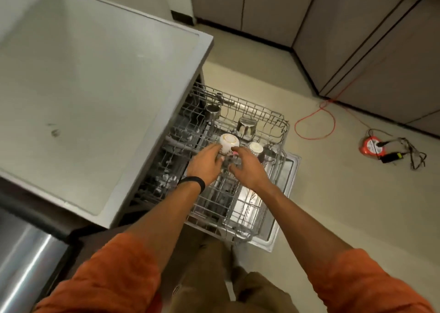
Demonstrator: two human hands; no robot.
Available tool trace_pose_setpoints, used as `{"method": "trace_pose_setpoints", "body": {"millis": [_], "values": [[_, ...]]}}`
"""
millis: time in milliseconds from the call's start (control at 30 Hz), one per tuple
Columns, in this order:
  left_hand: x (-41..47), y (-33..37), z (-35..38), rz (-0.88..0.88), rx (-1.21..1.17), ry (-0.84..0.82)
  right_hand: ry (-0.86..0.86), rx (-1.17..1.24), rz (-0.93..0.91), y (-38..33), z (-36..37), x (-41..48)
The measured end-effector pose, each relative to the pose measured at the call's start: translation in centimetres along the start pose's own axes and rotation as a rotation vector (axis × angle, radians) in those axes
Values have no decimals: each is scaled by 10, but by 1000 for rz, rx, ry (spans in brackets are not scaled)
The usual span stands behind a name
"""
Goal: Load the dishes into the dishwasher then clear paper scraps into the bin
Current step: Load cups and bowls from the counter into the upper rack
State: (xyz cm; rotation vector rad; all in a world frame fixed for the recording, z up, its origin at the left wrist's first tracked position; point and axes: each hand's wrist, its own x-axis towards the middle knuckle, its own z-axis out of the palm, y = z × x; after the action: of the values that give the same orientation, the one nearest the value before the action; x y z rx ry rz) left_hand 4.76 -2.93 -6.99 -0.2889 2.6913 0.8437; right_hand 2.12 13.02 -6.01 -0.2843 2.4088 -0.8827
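Head view shows the upturned white cup [229,142] in the rack [273,122], touched on its left by the left hand [204,167], fingers together, and on its right by the right hand [247,170], fingers spread.

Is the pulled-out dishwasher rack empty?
No: the rack holds at least a steel cup and a white cup, both bottom-up.
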Motion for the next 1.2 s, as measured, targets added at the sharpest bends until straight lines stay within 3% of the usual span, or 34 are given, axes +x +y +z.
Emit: {"method": "trace_pose_setpoints", "body": {"millis": [233, 567, 1000, 1200], "values": [[-91, 18, -42, -35, -27, 244, 28, -19, -256, -49, -17, -51], [-196, -29, -116, -192, -34, 565, -97, -42, -602, -152, 22, -85], [-376, -188, -158, -510, -5, 876, -388, -96, -911, -301, 183, -141], [-463, -267, -173, -764, 14, 988, -516, -115, -980, -357, 264, -182]]}}
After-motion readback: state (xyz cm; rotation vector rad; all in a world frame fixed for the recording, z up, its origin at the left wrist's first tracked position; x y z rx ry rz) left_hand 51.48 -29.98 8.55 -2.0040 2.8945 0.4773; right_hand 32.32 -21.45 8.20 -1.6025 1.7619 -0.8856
